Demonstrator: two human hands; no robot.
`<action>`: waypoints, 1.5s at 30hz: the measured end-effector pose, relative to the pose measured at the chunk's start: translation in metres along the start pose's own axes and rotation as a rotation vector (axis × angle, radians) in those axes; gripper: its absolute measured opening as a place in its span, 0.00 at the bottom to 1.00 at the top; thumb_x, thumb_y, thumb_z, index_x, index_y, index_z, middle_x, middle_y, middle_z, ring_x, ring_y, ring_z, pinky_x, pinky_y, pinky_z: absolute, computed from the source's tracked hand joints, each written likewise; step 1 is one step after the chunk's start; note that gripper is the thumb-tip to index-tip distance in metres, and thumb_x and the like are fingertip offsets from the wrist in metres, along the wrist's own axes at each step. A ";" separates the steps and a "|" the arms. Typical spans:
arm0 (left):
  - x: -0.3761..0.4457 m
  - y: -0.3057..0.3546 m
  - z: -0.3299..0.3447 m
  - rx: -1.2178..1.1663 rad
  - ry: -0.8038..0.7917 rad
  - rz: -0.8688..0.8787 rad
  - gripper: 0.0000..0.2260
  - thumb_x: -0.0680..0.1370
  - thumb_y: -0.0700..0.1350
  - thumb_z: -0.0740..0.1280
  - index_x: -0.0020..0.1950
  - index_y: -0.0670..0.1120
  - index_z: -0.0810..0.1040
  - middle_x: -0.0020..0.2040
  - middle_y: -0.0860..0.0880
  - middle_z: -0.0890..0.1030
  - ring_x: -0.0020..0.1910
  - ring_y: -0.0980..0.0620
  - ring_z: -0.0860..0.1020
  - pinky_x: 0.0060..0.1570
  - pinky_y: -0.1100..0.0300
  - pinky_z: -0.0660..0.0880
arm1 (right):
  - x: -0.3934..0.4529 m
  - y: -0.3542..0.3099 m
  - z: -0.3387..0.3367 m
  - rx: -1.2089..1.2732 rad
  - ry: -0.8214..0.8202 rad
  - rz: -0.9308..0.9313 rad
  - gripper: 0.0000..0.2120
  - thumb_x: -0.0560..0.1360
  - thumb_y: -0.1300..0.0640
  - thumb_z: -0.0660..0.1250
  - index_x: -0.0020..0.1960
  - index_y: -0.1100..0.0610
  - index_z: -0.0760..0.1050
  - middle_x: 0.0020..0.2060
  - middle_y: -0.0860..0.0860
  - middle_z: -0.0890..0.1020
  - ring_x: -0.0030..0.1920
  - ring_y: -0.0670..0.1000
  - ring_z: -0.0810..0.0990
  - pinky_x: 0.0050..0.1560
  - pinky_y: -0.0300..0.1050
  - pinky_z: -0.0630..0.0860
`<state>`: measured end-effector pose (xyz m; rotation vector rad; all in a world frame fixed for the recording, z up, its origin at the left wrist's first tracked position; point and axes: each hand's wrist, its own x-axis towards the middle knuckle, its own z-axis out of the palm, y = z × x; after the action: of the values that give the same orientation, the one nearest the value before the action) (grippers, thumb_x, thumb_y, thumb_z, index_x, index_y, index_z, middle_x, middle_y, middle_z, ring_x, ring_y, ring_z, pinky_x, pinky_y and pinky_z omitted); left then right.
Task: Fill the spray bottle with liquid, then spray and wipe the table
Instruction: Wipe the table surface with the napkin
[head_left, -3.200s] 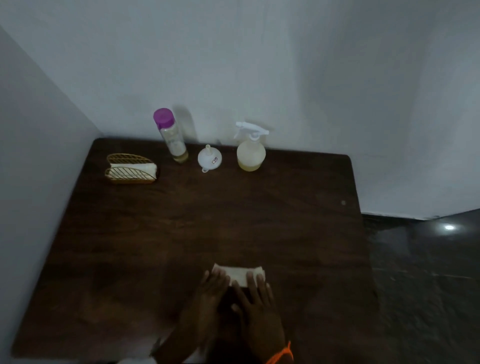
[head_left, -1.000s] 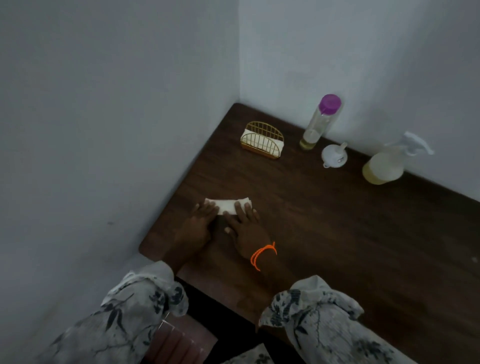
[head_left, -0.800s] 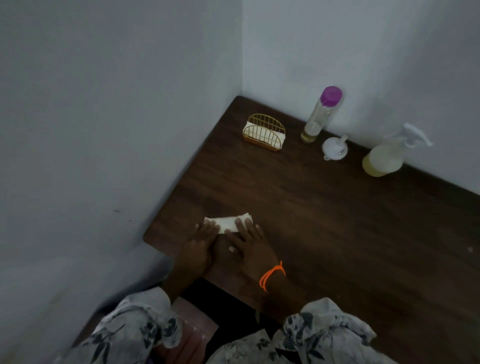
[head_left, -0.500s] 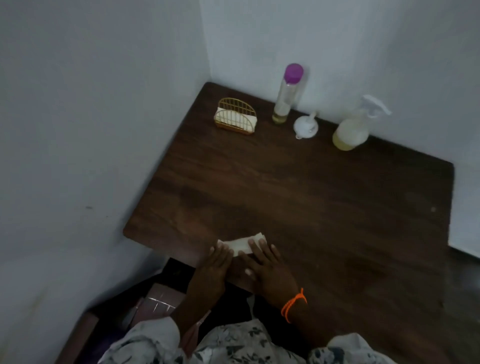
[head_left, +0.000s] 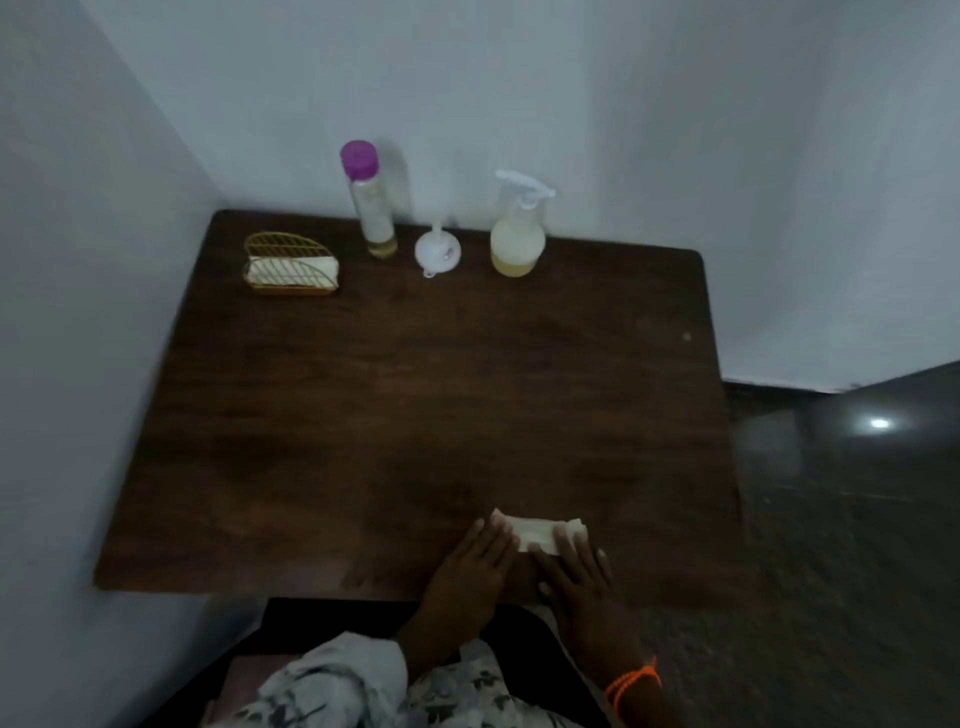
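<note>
Dark wood table (head_left: 415, 415): left hand (head_left: 470, 574) and right hand (head_left: 579, 577) lay flat, fingers straight, pressing folded white cloth (head_left: 537, 532) near front edge.

A gold wire napkin holder (head_left: 291, 265) stands near the far left corner of the surface, holding folded white napkins (head_left: 293, 267) that lie flat inside it. White walls (head_left: 571, 93) meet in a corner behind and to the left. A dark, glossy floor (head_left: 841, 519) lies to the right, carrying a bright light reflection (head_left: 879, 423).
</note>
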<state>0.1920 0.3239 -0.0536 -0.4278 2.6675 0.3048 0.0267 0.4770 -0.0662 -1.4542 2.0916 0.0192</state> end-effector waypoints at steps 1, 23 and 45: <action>0.012 0.003 -0.003 0.008 0.017 0.001 0.28 0.78 0.50 0.66 0.77 0.41 0.72 0.77 0.41 0.71 0.79 0.40 0.65 0.81 0.42 0.56 | 0.000 0.007 -0.002 0.021 0.008 0.037 0.25 0.84 0.43 0.49 0.80 0.37 0.53 0.82 0.47 0.47 0.82 0.57 0.44 0.81 0.50 0.43; 0.012 0.040 0.012 -0.064 -0.046 0.095 0.26 0.70 0.47 0.65 0.67 0.45 0.83 0.68 0.45 0.81 0.71 0.44 0.77 0.78 0.48 0.52 | -0.031 0.018 0.014 0.039 0.096 0.057 0.22 0.82 0.42 0.53 0.73 0.43 0.74 0.75 0.54 0.71 0.73 0.62 0.71 0.75 0.53 0.52; 0.064 -0.073 -0.061 -0.304 0.237 -0.219 0.20 0.82 0.39 0.62 0.73 0.37 0.75 0.75 0.38 0.73 0.78 0.39 0.68 0.80 0.45 0.57 | 0.113 -0.021 -0.060 0.068 0.098 -0.045 0.25 0.86 0.50 0.52 0.82 0.47 0.55 0.82 0.51 0.53 0.83 0.59 0.47 0.80 0.58 0.41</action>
<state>0.1395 0.2231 -0.0382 -0.8935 2.7718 0.6302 -0.0087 0.3523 -0.0627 -1.4880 2.1149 -0.1428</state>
